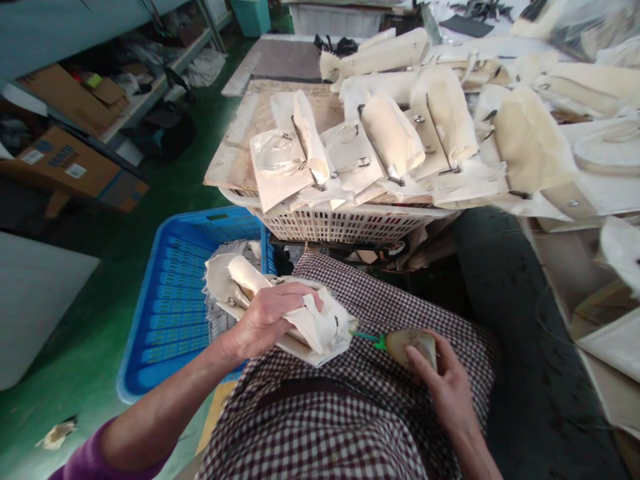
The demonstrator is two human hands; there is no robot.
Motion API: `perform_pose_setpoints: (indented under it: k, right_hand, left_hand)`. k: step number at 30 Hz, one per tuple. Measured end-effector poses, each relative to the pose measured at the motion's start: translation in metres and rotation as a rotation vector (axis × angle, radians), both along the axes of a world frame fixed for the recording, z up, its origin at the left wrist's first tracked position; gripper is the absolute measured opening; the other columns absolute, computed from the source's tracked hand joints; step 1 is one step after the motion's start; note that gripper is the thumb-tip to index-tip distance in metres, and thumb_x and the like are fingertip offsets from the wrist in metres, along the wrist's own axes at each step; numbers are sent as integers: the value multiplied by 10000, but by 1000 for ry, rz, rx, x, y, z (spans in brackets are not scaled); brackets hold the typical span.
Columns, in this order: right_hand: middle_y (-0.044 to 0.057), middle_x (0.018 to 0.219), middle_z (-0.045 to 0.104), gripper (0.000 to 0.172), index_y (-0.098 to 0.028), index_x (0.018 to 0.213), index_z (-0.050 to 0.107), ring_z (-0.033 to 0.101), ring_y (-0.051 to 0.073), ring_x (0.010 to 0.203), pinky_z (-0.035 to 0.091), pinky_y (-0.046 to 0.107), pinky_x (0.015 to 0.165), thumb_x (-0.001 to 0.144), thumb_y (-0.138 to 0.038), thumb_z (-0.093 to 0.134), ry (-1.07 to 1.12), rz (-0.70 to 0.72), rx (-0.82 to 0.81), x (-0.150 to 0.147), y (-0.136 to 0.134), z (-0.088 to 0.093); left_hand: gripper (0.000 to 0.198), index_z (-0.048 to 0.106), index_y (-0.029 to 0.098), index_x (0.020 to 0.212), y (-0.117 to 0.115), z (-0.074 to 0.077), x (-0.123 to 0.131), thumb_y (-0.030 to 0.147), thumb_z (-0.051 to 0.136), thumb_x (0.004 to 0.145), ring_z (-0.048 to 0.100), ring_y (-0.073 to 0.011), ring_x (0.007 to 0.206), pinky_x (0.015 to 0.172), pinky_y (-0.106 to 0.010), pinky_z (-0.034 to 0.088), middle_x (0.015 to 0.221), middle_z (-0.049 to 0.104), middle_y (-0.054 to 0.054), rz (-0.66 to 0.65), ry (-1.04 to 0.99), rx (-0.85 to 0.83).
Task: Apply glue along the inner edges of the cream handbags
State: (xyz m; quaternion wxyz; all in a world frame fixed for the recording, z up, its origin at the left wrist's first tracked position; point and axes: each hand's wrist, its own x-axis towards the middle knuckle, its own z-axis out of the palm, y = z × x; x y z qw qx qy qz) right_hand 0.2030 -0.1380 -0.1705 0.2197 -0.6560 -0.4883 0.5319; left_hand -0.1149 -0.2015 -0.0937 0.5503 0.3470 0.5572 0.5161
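My left hand (273, 313) is closed around a folded cream bag piece (320, 327) with small metal fittings, held above the lap. In my right hand (445, 373) is a squeeze bottle (407, 347) with a cloudy brownish body and a thin green nozzle. It lies tipped on its side, its nozzle pointing left. The nozzle's tip reaches the right edge of the bag piece; whether it touches is too small to tell. Beneath both hands spreads a checked apron (360, 413).
Several similar cream bag pieces (393, 133) lie on a board (235, 153) over a white plastic basket (330, 227). A blue crate (145, 320) with grey material stands at left. More bag parts (610, 333) are at right. Shelves with a cardboard box (70, 167) line the left.
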Motion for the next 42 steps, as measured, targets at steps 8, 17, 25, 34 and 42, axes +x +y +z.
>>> perform_pose_setpoints:
  k: [8, 17, 25, 34, 42]
  right_hand:
    - [119, 997, 719, 710, -151, 1109, 628, 666, 307, 893, 554, 385, 747, 626, -651, 776, -37, -4, 28, 1, 1, 5]
    - [91, 1000, 708, 664, -173, 1094, 639, 655, 295, 899, 537, 401, 814, 628, -625, 783, -90, 34, 91, -1, -3, 9]
    - [65, 870, 696, 668, -164, 1105, 630, 623, 252, 721, 495, 333, 563, 655, -635, 779, -15, 14, 8, -3, 4, 16]
    - [81, 998, 703, 659, -171, 1152, 603, 653, 282, 868, 534, 358, 693, 693, -617, 760, 11, -43, 41, -2, -2, -6]
    - [94, 1069, 681, 675, -185, 1147, 590, 655, 305, 966, 546, 395, 821, 648, -591, 795, 28, -93, 91, -3, -7, -8]
  left_hand:
    - [316, 797, 116, 791, -1, 0, 0, 428, 757, 825, 667, -201, 820, 716, -232, 555, 895, 718, -126, 32, -81, -52]
    - [350, 783, 126, 835, -7, -3, 0, 459, 689, 892, 677, -211, 819, 706, -272, 558, 890, 729, -130, -27, 78, 49]
    - [371, 762, 128, 859, -9, -8, -3, 455, 610, 950, 679, -218, 853, 744, -302, 552, 928, 733, -144, -140, 319, 211]
    - [290, 791, 143, 821, -8, -6, -3, 406, 690, 888, 679, -231, 867, 761, -285, 567, 931, 735, -128, -5, 27, 11]
    - [332, 788, 140, 869, -8, -9, -12, 433, 641, 923, 686, -239, 896, 813, -299, 562, 966, 736, -138, -42, 167, 68]
